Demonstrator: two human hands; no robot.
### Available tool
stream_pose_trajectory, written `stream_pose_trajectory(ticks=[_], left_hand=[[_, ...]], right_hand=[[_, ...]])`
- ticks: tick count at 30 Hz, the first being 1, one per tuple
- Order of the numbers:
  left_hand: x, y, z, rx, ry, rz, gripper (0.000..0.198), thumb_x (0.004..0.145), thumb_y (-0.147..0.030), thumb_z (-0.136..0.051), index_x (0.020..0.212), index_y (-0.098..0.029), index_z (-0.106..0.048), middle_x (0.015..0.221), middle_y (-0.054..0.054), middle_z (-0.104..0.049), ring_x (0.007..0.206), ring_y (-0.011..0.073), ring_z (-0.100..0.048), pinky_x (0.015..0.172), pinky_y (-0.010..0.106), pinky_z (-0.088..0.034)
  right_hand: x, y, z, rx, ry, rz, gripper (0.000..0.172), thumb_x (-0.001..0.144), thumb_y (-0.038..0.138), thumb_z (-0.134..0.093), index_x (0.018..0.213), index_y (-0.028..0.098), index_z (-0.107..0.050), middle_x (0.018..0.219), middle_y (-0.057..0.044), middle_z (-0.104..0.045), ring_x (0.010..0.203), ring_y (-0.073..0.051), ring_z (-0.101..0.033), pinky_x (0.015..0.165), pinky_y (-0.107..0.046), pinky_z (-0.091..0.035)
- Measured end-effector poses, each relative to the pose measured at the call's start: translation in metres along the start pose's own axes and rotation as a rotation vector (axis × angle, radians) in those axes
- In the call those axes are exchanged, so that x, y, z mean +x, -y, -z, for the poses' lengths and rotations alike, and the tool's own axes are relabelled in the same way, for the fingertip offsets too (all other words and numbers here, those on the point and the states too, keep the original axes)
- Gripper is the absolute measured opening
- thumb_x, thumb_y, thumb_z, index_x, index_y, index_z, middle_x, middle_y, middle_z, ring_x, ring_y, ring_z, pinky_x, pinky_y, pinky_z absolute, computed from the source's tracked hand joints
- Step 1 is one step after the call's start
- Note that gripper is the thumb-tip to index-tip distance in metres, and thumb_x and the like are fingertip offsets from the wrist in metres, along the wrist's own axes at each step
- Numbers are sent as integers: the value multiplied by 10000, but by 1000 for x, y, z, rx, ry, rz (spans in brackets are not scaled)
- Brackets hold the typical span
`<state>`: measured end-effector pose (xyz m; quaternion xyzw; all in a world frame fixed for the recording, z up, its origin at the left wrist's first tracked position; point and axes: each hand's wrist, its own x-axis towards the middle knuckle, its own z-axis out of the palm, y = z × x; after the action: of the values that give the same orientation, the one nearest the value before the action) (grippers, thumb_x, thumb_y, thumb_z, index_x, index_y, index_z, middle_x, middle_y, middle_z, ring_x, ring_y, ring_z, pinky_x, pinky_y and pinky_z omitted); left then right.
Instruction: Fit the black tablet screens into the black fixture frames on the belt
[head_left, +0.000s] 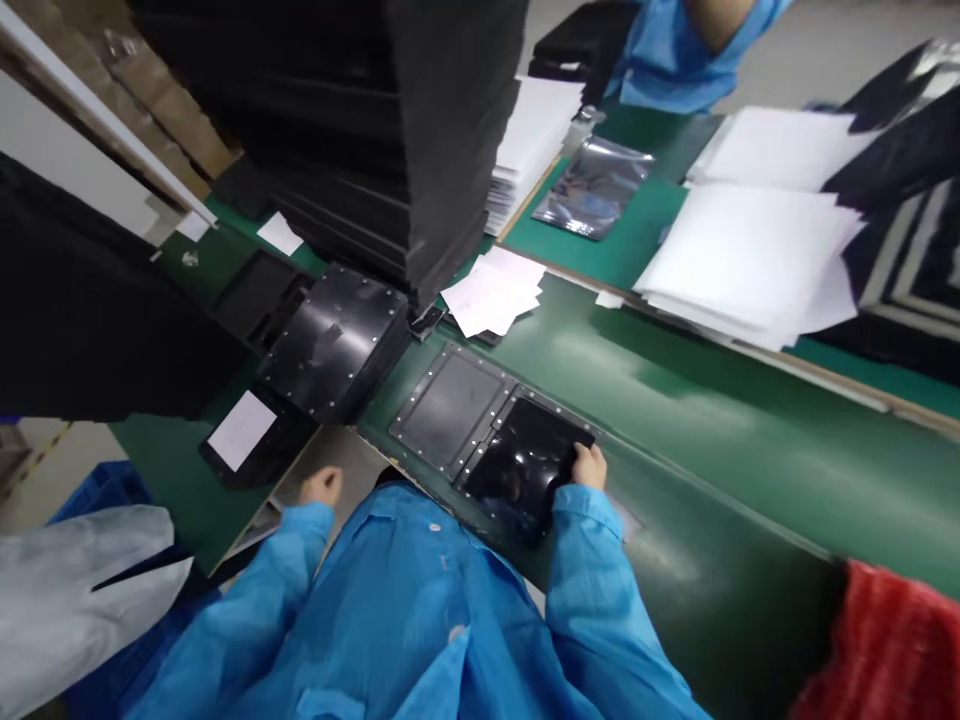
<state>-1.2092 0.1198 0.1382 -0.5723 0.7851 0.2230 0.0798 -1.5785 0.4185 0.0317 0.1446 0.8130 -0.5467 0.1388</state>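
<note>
My right hand [590, 467] grips the right edge of a glossy black panel [525, 455], thumb and fingers closed on it. The panel lies over the right half of a hinged, two-part black frame [452, 405] with screws along its rims. The frame's left half is matte and uncovered. Near the table's front edge, away from the frame, my left hand [322, 487] is curled into a fist, and nothing shows in it. To its upper left, a black box with a curved, screwed lid [335, 340] stands on the green table.
White sheets [495, 290] lie behind the frame. Across a raised ledge are paper stacks [750, 250], a silvery bag [595, 187] and another person's blue sleeve [667, 60]. A black curtain [450, 130] hangs overhead. Red wrap [892, 640] sits at right, a blue crate [101, 490] at left.
</note>
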Motion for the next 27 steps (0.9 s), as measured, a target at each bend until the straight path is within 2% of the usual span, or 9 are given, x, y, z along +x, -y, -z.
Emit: stream_pose_trajectory(ticks=[2, 5, 11, 14, 17, 20, 22, 24, 27], left_hand=[[-33, -9, -27, 30, 116, -106, 141, 796, -187, -581, 774, -211, -717, 865, 1, -760, 850, 174, -687, 805, 243, -517], [-48, -18, -47, 61, 234, -203, 164, 798, -210, -580, 797, -244, -741, 889, -17, -767, 858, 167, -702, 805, 233, -525], [-13, -41, -40, 109, 347, -421, 212, 827, -229, -542, 898, -239, -742, 958, 15, -761, 904, 187, -701, 835, 273, -537], [10, -72, -40, 120, 394, -601, 208, 837, -282, -564, 944, -232, -736, 1004, 43, -748, 972, 216, -684, 888, 319, -527], [25, -115, -51, 122, 469, -806, 264, 825, -370, -610, 1023, -231, -718, 1049, 55, -732, 1030, 235, -655, 946, 358, -503], [30, -156, -69, 179, 494, -1103, 449, 830, -440, -614, 1214, -209, -629, 1264, 87, -644, 1229, 254, -542, 1081, 411, -407], [29, -173, -84, 275, 461, -1218, 646, 822, -488, -613, 1366, -158, -497, 1456, 130, -477, 1387, 291, -369, 1165, 484, -284], [27, -180, -97, 373, 434, -1231, 791, 825, -529, -587, 1455, -108, -361, 1554, 156, -310, 1461, 322, -208, 1195, 543, -174], [25, -179, -111, 450, 409, -1220, 823, 854, -557, -508, 1495, -98, -273, 1588, 144, -217, 1481, 327, -125, 1196, 566, -134]], right_hand=[[7, -9, -12, -8, -24, -54, 220, 762, 337, -524, 815, 143, -613, 716, -7, -628, 782, -187, -597, 783, -325, -492], [8, -12, -24, -49, -39, -66, 306, 745, 323, -465, 927, 125, -611, 831, -37, -653, 864, -186, -601, 848, -322, -476], [-9, 10, -15, -218, -91, 9, 447, 775, 354, -491, 1115, 92, -616, 1041, -156, -634, 1058, -291, -558, 949, -425, -428], [-26, 23, -7, -522, -107, 91, 531, 789, 391, -539, 1244, 120, -584, 1190, -212, -563, 1160, -376, -492, 985, -521, -375], [-56, 18, 1, -702, -61, 70, 554, 775, 375, -585, 1275, 138, -558, 1273, -211, -513, 1170, -359, -502, 984, -481, -397], [-102, -6, 9, -671, -48, -97, 458, 760, 362, -614, 1151, 124, -579, 1128, -176, -614, 1069, -291, -589, 913, -387, -472], [-135, -22, 14, -659, -56, -240, 306, 768, 401, -619, 957, 162, -596, 925, -122, -676, 935, -263, -648, 822, -355, -517], [-159, -33, 17, -613, -22, -396, 254, 787, 446, -608, 790, 201, -543, 757, -69, -676, 791, -230, -681, 731, -323, -540], [-166, -36, 22, -500, 82, -530, 287, 812, 438, -605, 702, 218, -457, 625, -13, -648, 630, -176, -674, 602, -268, -532]])
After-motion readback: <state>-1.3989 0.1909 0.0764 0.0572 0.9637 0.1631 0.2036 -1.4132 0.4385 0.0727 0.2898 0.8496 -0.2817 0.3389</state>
